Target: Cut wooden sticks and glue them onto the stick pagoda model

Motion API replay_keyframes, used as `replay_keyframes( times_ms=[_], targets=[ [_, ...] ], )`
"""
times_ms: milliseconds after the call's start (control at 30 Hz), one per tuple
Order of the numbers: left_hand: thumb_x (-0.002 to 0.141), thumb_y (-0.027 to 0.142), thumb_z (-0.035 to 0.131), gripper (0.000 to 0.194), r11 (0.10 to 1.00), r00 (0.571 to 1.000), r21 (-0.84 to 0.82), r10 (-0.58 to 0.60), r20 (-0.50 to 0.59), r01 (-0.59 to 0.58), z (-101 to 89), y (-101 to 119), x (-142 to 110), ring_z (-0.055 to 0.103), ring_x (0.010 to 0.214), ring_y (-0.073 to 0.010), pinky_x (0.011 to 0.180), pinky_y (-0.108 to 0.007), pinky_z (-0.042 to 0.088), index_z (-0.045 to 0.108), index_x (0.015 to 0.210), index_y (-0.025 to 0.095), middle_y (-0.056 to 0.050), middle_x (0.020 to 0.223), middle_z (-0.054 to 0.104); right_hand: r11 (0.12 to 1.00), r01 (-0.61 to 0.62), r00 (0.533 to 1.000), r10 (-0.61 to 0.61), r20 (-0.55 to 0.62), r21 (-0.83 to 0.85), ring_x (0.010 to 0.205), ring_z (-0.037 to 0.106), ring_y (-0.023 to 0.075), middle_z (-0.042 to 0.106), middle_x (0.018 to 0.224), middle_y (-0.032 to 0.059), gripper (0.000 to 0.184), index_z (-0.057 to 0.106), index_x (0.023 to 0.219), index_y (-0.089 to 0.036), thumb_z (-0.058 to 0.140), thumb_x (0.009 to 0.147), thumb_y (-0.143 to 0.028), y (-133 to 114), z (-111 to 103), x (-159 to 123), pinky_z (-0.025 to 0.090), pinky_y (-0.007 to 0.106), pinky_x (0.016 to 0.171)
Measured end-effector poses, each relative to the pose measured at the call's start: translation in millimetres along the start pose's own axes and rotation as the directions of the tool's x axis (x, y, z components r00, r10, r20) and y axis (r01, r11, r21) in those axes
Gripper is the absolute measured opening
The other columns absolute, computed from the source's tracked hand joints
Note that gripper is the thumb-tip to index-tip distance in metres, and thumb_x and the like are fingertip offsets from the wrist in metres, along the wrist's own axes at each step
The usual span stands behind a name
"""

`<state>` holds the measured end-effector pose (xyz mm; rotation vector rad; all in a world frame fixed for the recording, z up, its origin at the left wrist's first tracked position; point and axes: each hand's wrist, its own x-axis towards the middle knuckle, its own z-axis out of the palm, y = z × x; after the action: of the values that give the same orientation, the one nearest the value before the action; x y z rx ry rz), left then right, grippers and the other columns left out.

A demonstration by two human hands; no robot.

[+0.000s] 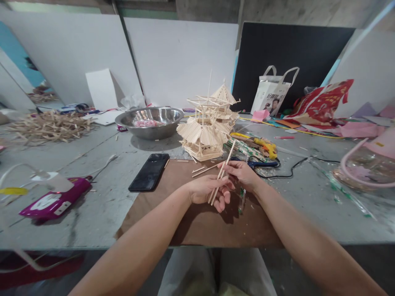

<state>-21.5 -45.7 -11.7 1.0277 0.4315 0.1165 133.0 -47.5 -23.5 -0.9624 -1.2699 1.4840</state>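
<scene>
Right hand [241, 171] pinches thin, pale wooden sticks [230, 153] over the brown sheet [148, 216]; left hand [206, 189] curls round their lower ends. Looks like lining-up, near the pale stick-built pagoda model [212, 137]. Next move probably wants a light, steady grip.

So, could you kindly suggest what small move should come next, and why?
Perhaps raise the thin pale wooden sticks toward the pale wooden pagoda model: the left hand and right hand hold them, and its nearer top is open framework.
</scene>
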Motion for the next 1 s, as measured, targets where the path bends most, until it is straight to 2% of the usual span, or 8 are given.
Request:
replay_keyframes(
  times_ms=[200, 300, 433, 500, 567, 733, 833, 1000],
  targets=[
    [0.077, 0.040, 0.038, 0.030, 1.000, 1.000, -0.005, 0.013, 0.012, -0.013, -0.2, -1.9, 1.2, 0.057, 0.049, -0.0146, 0.048, -0.030, 0.046, 0.047, 0.086, 0.013, -0.004, 0.061, 0.057, 0.999, 0.039, 0.999, -0.039, -0.005, 0.038, 0.033, 0.031, 0.0021, 0.050, 0.046, -0.0049, 0.024, 0.060, 0.071, -0.015, 0.062, 0.060, -0.035, -0.8, 2.4, -0.5, 0.021, 0.018, 0.033],
    [0.075, 0.038, 0.043, 0.027, 0.996, 0.994, -0.014, 0.084, -0.073, -0.085, -1.0, -1.8, 2.7, 0.058, 0.052, -0.0139, 0.052, -0.030, 0.047, 0.048, 0.083, 0.012, -0.004, 0.063, 0.057, 0.994, 0.108, 0.994, -0.108, -0.025, 0.017, 0.033, 0.031, 0.0019, 0.046, 0.044, -0.0061, 0.020, 0.059, 0.068, -0.015, 0.061, 0.062, -0.034, -0.9, -0.2, 1.7, 0.020, 0.018, 0.033],
    [0.068, 0.033, 0.055, 0.023, 0.966, 0.914, 0.044, 0.254, -0.317, -0.254, -1.7, 0.3, 4.3, 0.058, 0.057, -0.0122, 0.059, -0.027, 0.047, 0.051, 0.076, 0.012, -0.004, 0.065, 0.058, 0.979, 0.193, 0.978, -0.197, -0.067, -0.068, 0.034, 0.033, 0.0026, 0.047, 0.048, -0.0060, 0.020, 0.057, 0.067, -0.015, 0.058, 0.064, -0.035, -2.6, -5.1, 3.6, 0.021, 0.019, 0.034],
    [0.064, 0.031, 0.059, 0.024, 0.957, 0.871, 0.155, 0.286, -0.400, -0.243, -1.2, 1.0, 4.7, 0.058, 0.054, -0.0113, 0.055, -0.024, 0.046, 0.054, 0.077, 0.011, -0.003, 0.063, 0.058, 0.968, 0.214, 0.971, -0.226, -0.080, -0.132, 0.036, 0.033, 0.0027, 0.049, 0.051, -0.0052, 0.021, 0.056, 0.067, -0.015, 0.058, 0.064, -0.036, -4.2, -5.7, 3.0, 0.022, 0.019, 0.035],
    [0.062, 0.033, 0.060, 0.027, 0.945, 0.852, 0.269, 0.293, -0.434, -0.188, -0.1, 1.0, 4.9, 0.057, 0.052, -0.0113, 0.051, -0.023, 0.045, 0.057, 0.077, 0.011, -0.003, 0.063, 0.059, 0.957, 0.221, 0.968, -0.239, -0.079, -0.186, 0.037, 0.032, 0.0030, 0.048, 0.052, -0.0049, 0.021, 0.056, 0.067, -0.015, 0.057, 0.065, -0.036, -5.6, -4.9, 1.5, 0.023, 0.019, 0.036],
    [0.061, 0.035, 0.059, 0.027, 0.901, 0.819, 0.411, 0.338, -0.463, -0.139, 0.7, -0.8, 6.7, 0.056, 0.054, -0.0116, 0.052, -0.024, 0.046, 0.060, 0.072, 0.011, -0.003, 0.063, 0.060, 0.927, 0.228, 0.963, -0.261, -0.073, -0.297, 0.039, 0.031, 0.0041, 0.046, 0.050, -0.0049, 0.024, 0.057, 0.070, -0.016, 0.055, 0.065, -0.039, -6.4, -1.9, -1.0, 0.023, 0.020, 0.038],
    [0.062, 0.034, 0.058, 0.025, 0.850, 0.811, 0.504, 0.398, -0.430, -0.150, -2.0, -3.3, 8.9, 0.055, 0.054, -0.0107, 0.052, -0.023, 0.046, 0.061, 0.072, 0.012, -0.002, 0.061, 0.060, 0.892, 0.260, 0.951, -0.303, -0.062, -0.371, 0.042, 0.034, 0.0054, 0.050, 0.056, -0.0029, 0.025, 0.058, 0.072, -0.016, 0.055, 0.065, -0.039, -7.6, -0.5, -2.0, 0.025, 0.021, 0.040],
    [0.067, 0.035, 0.052, 0.026, 0.690, 0.785, 0.711, 0.513, -0.348, -0.135, -6.6, -6.0, 9.9, 0.054, 0.055, -0.0106, 0.054, -0.020, 0.043, 0.062, 0.075, 0.013, -0.002, 0.063, 0.061, 0.831, 0.325, 0.924, -0.381, -0.035, -0.452, 0.049, 0.042, 0.0082, 0.053, 0.064, -0.0001, 0.021, 0.060, 0.074, -0.017, 0.054, 0.066, -0.036, -11.5, 0.9, -5.8, 0.029, 0.021, 0.043]
  ],
)
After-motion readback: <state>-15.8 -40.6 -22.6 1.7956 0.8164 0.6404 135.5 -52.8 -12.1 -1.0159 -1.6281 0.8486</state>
